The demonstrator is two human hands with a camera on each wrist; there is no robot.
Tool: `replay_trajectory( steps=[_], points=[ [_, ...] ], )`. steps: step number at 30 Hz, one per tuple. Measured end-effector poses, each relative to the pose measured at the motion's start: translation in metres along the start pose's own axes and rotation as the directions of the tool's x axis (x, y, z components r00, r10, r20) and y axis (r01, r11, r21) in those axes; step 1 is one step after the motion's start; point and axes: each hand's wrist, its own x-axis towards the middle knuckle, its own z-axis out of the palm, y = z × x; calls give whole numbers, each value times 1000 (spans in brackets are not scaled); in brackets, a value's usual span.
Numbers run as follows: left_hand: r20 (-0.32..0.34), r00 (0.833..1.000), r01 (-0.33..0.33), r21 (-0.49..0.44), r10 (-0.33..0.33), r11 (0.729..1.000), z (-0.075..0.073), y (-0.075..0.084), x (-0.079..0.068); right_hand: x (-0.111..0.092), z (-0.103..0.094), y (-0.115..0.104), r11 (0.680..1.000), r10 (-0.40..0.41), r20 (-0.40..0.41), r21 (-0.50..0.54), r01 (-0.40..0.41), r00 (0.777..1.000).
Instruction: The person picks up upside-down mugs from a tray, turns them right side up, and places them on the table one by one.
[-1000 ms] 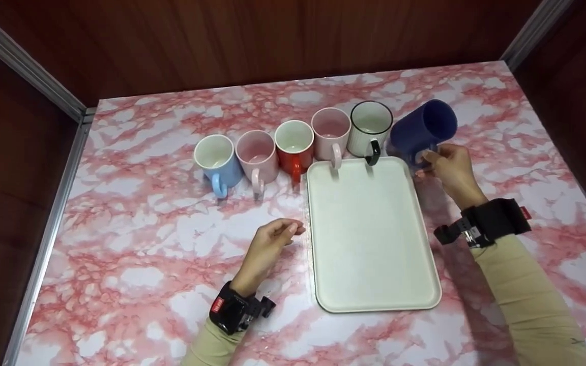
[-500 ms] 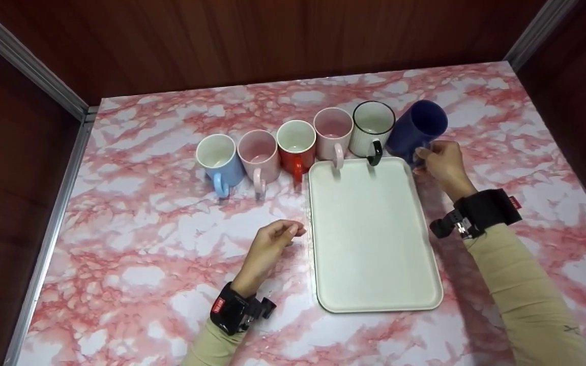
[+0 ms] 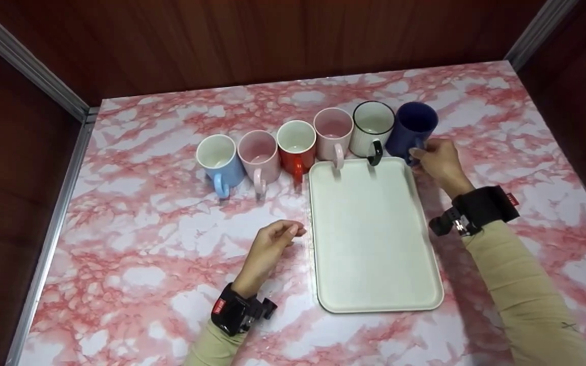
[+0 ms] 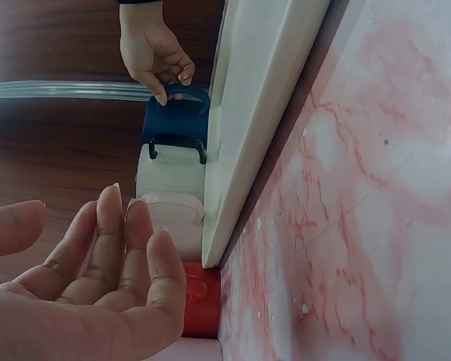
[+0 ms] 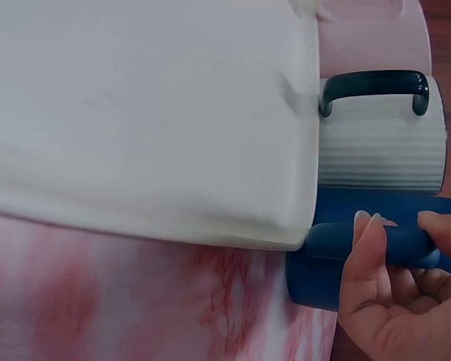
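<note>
My right hand point(image 3: 441, 161) pinches the handle of a dark blue mug point(image 3: 411, 127), which stands upright at the right end of a row of mugs. In the right wrist view, fingers and thumb close round that blue handle point(image 5: 410, 244). Beside it is a white ribbed mug point(image 3: 365, 137) with a black rim and handle. My left hand point(image 3: 267, 249) holds nothing; its fingers are loosely bent near the left edge of a cream tray point(image 3: 374, 239). In the left wrist view those fingers point(image 4: 105, 263) lie relaxed and apart from the mugs.
Leftward along the row stand a pink mug point(image 3: 331, 145), a red mug point(image 3: 293, 152), another pink mug point(image 3: 265, 168) and a light blue mug point(image 3: 227, 168). Their handles face the near side. Wooden panels point(image 3: 272, 40) rise behind the pink marbled table point(image 3: 135, 229).
The dark blue mug has gone from tilted to upright and shifted left against the white ribbed mug, with my right hand following on its handle. My left hand has stayed put.
</note>
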Motion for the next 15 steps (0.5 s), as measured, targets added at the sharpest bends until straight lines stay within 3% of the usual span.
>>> replay_trajectory(
  steps=[4, 10, 15],
  points=[
    [-7, 1000, -1, 3, 1, 1000, -1, 1, 0, -2, -1, 1, 999, -34, 23, -37, 34, 999],
    [-37, 999, -22, 36, 23, 999, -2, 2, 0, -12, -4, 5, 996, -93, 70, 1, 94, 993],
    [-103, 990, -79, 195, 100, 978, -3, 4, 1, -26, -5, 9, 983, -176, 82, -41, 179, 981]
  ],
)
